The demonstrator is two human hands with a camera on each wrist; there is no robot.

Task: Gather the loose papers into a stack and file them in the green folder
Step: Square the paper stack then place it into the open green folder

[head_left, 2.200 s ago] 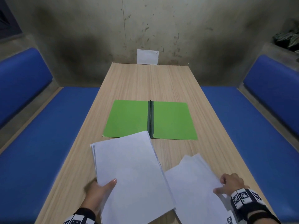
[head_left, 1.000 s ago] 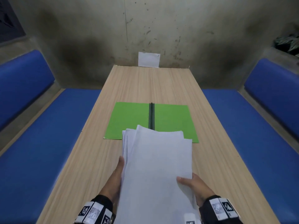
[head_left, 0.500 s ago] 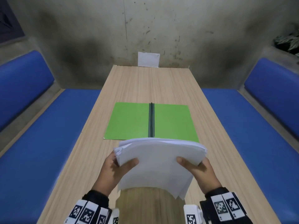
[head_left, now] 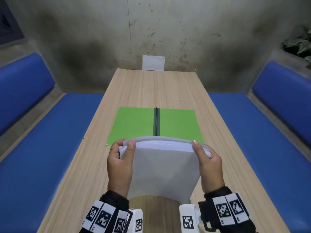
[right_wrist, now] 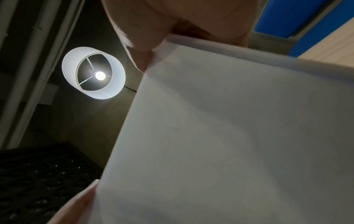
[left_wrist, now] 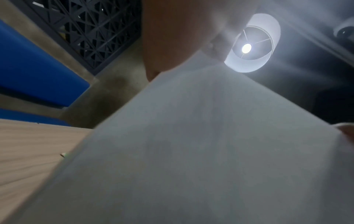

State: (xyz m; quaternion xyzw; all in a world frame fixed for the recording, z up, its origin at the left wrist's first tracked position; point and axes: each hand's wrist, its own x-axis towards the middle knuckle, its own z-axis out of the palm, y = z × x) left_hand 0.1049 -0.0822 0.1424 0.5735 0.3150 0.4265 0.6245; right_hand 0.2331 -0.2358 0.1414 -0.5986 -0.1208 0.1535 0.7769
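A: Where are the papers, and what holds them?

B: The paper stack (head_left: 164, 167) stands nearly upright on the near part of the wooden counter (head_left: 151, 88). The left hand (head_left: 119, 163) has its grip clamped on the stack's left edge, thumb on the near face and fingers behind. The right hand (head_left: 209, 166) clamps the right edge the same way. The top edge bows into an arch between the two thumbs.

A: How does that differ from earlier?

B: Two seconds ago there were two separate piles lying flat, one under each hand. One second ago they were merged, still uneven and tilted. Half a second ago the bundle was held up with a ragged lower corner. Now the sheets are squared, and the lower edge sits low at the counter, though contact is hidden.

A: And the green folder?

B: The green folder (head_left: 178, 125) lies open and flat in the middle of the counter, just beyond the stack, its dark spine (head_left: 156, 121) running away from the viewer. It has not moved.

A: Anything else?

B: Blue benches (head_left: 249, 132) flank the counter. A white card (head_left: 153, 62) leans on the wall at the far end. Both wrist views show paper close up and a lit lamp (right_wrist: 93, 73) overhead.
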